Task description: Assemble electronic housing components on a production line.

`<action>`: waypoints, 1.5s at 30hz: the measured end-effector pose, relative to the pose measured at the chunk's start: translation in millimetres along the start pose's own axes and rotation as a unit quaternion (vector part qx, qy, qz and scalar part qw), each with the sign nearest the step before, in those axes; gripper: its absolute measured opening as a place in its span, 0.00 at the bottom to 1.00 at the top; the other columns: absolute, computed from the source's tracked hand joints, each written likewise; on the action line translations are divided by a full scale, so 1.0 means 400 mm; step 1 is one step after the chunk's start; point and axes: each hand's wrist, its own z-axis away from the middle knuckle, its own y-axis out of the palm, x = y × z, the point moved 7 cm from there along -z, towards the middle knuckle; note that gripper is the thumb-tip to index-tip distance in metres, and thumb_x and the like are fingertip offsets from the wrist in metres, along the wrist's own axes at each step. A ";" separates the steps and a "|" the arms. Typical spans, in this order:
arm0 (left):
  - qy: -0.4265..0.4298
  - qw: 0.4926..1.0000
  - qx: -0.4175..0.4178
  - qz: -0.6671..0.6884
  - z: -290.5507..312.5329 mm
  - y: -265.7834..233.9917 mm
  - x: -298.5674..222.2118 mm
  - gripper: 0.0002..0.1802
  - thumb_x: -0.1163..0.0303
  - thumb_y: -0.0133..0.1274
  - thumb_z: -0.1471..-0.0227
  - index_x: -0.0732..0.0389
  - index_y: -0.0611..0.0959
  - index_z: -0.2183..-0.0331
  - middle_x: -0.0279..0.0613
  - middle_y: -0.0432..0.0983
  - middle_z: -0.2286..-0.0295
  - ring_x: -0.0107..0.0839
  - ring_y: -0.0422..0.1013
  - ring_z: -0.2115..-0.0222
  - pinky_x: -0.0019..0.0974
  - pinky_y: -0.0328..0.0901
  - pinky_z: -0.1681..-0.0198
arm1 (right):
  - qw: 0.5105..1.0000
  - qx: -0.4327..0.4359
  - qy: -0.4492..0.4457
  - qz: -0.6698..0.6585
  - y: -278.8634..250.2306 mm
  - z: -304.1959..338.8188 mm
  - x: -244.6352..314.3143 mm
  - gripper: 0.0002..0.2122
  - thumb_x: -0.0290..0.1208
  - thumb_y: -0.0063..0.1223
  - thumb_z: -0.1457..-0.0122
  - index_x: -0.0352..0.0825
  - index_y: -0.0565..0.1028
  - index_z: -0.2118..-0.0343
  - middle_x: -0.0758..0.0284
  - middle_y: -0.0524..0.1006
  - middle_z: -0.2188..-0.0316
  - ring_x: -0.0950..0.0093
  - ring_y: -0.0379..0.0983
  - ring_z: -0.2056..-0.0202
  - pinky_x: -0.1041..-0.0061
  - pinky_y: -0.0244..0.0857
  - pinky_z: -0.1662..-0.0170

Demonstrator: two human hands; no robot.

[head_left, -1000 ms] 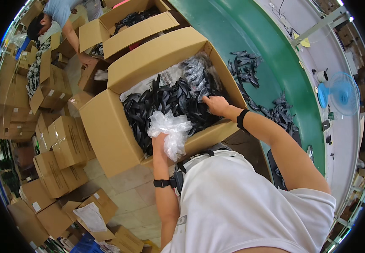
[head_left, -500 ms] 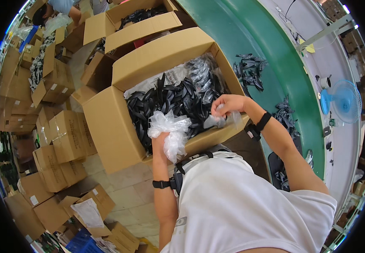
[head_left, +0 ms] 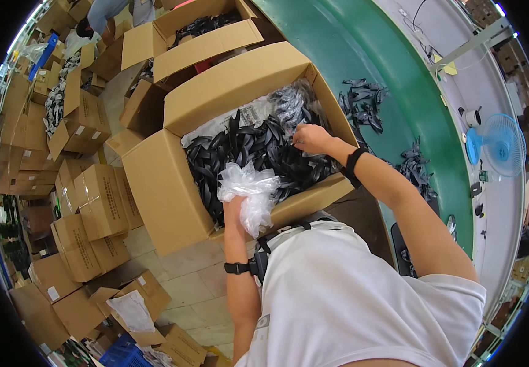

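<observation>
A large open cardboard box [head_left: 234, 85] in front of me holds a heap of curved black plastic parts [head_left: 209, 159]. Inside its left half, my left hand [head_left: 234, 205] is wrapped around a crumpled bunch of clear plastic bags [head_left: 249, 182], which covers most of its fingers. My right hand [head_left: 313, 139] is over the right half of the heap, fingertips pinched together down among the parts. Whatever lies between those fingertips is too small to make out. Clear-bagged parts [head_left: 292, 104] lie in the box's far right corner, beyond my right hand.
A green-topped bench [head_left: 411, 110] runs along the right, with loose black parts [head_left: 365, 101] on it. A blue fan [head_left: 502, 145] stands beside the wall. Another open box [head_left: 209, 46] is behind mine. Stacked cartons [head_left: 96, 199] fill the left; a person [head_left: 108, 12] bends at the far left.
My right hand has moved left and away from me, deeper over the heap. The clear plastic it held no longer shows in it. My left hand stays nearly still with its bags.
</observation>
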 end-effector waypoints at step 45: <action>-0.029 0.996 -0.027 0.074 0.037 0.030 0.008 0.25 0.72 0.55 0.58 0.63 0.71 0.55 0.44 0.72 0.62 0.37 0.73 0.66 0.39 0.70 0.65 | 0.991 -0.051 0.124 -0.022 -0.056 -0.138 -0.083 0.20 0.38 0.61 0.59 0.40 0.72 0.61 0.56 0.76 0.72 0.58 0.73 0.64 0.61 0.65 0.61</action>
